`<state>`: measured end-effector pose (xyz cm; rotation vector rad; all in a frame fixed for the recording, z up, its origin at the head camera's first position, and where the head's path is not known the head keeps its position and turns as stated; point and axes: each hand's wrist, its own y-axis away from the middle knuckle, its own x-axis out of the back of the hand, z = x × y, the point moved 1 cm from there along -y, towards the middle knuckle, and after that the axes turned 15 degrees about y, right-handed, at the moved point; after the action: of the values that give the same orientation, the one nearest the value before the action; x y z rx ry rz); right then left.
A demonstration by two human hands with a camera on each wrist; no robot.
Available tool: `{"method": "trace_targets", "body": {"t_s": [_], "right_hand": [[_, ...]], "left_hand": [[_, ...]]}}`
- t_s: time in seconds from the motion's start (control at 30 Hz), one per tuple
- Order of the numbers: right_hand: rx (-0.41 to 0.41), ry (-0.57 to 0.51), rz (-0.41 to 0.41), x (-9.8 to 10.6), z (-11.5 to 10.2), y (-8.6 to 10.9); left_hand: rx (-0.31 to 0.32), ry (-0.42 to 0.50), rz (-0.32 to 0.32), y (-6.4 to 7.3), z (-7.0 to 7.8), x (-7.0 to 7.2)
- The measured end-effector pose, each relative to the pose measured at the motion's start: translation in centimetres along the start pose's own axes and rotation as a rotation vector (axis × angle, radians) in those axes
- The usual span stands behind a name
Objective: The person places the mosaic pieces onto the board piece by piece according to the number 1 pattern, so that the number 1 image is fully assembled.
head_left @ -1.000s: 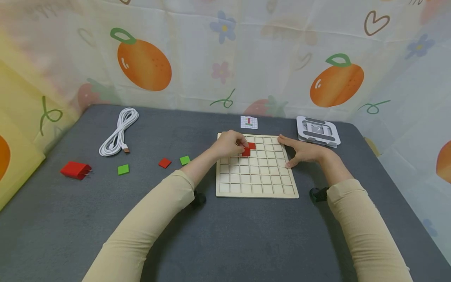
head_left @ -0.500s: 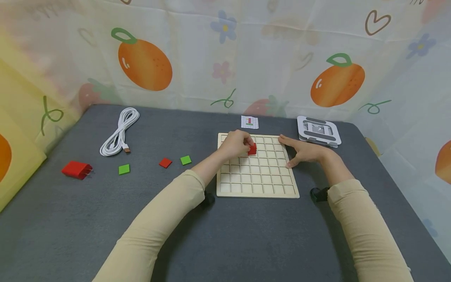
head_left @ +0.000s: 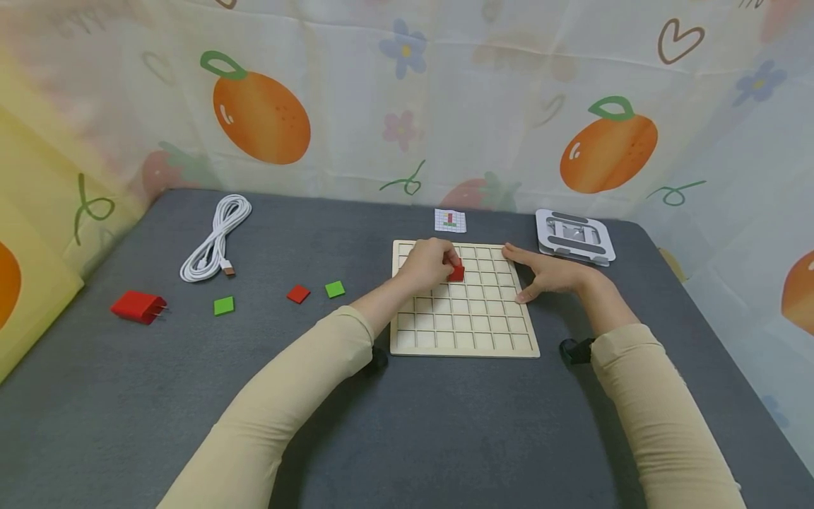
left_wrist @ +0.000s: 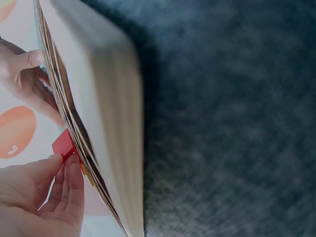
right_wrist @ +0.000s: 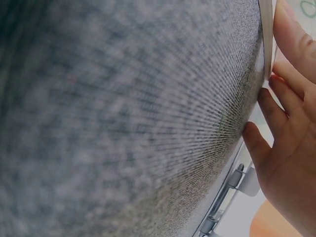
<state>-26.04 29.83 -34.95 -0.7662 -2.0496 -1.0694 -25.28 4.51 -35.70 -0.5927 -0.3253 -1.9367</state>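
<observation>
A pale wooden grid board [head_left: 463, 322] lies on the dark table, its square cells outlined by thin ridges. Over its upper part my left hand [head_left: 427, 267] pinches a red square tile [head_left: 456, 273] between thumb and fingers. In the left wrist view that red tile [left_wrist: 62, 144] is tilted, with its lower corner close to the board's surface. Just beside the fingertips, a yellowish piece [left_wrist: 89, 177] shows low on the board. At the board's right edge rests my right hand [head_left: 555, 273], thumb and fingers spread. Its fingers [right_wrist: 256, 143] reach down to the tabletop in the right wrist view.
Left of the board lie a loose red tile [head_left: 298, 294] and two green tiles, one nearer [head_left: 334, 289] and one farther left [head_left: 223, 306]. Beyond them are a red plug adapter [head_left: 137, 307] and a coiled white cable [head_left: 216, 237]. Behind the board sit a pattern card [head_left: 450, 220] and a grey-white folding stand [head_left: 575, 237].
My left hand has moved right across the board with the red tile, which now covers the spot where another red tile showed. My right hand has stayed at the board's edge.
</observation>
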Motion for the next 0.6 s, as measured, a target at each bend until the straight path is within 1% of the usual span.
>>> {"method": "trace_targets", "body": {"t_s": [0.2, 0.37, 0.5, 0.6], "right_hand": [[0.002, 0.001, 0.003, -0.04, 0.08, -0.01], [0.000, -0.005, 0.000, -0.02, 0.05, 0.06], [-0.001, -0.015, -0.004, -0.02, 0.05, 0.09], [0.002, -0.019, -0.006, -0.03, 0.09, 0.08]], "left_hand": [[0.011, -0.013, -0.025, 0.15, 0.34, -0.07], [0.010, -0.023, -0.029, 0.15, 0.29, -0.09], [0.016, -0.041, -0.038, 0.10, 0.15, -0.15], [0.014, -0.076, -0.048, 0.10, 0.11, -0.16]]}}
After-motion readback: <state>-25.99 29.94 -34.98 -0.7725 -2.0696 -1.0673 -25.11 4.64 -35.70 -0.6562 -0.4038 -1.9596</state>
